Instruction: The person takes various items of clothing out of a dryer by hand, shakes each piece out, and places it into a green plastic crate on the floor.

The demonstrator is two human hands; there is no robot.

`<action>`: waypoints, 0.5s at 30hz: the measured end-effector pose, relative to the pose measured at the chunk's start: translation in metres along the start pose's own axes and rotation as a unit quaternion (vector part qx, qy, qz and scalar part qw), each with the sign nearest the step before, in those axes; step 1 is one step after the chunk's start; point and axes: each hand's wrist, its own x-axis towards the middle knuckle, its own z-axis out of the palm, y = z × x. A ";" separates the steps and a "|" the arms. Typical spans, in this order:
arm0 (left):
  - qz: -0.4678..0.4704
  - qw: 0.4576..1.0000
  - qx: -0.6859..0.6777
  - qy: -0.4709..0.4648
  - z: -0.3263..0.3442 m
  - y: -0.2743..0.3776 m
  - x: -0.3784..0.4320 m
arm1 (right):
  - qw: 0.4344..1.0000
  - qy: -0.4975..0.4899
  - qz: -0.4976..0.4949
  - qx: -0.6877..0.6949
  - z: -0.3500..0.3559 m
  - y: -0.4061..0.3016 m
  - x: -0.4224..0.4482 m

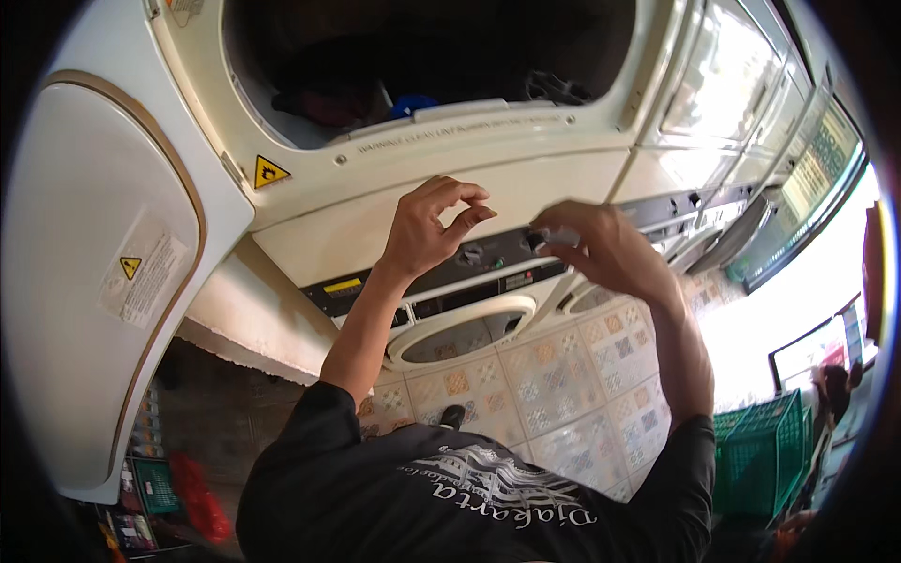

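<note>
My left hand (438, 224) is raised in front of the dryer's pale lower front panel (521, 186). Its fingers are curled, with a gap between thumb and fingertips and nothing visible in it. Blurred by motion, my right hand (602, 243) hovers near a knob (536, 241) on the dark control strip (422, 281). A faint pale patch shows between its fingers, and I cannot tell whether it is a held thing. Above both hands the dryer's round drum opening (436, 56) gapes, with dark cloth (331, 102) and a bit of blue fabric (413, 105) inside.
The dryer's white door (98, 281) swings out wide on my left. Below the control strip is a lower machine's round door (461, 331). More machines (725, 77) line up to the right. Green plastic baskets (760, 450) stand at lower right; a red plastic bag (200, 500) is at lower left.
</note>
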 end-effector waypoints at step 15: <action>0.209 0.964 0.148 0.066 -0.006 -0.094 -0.006 | 0.940 -0.126 0.041 -0.314 0.030 0.063 0.335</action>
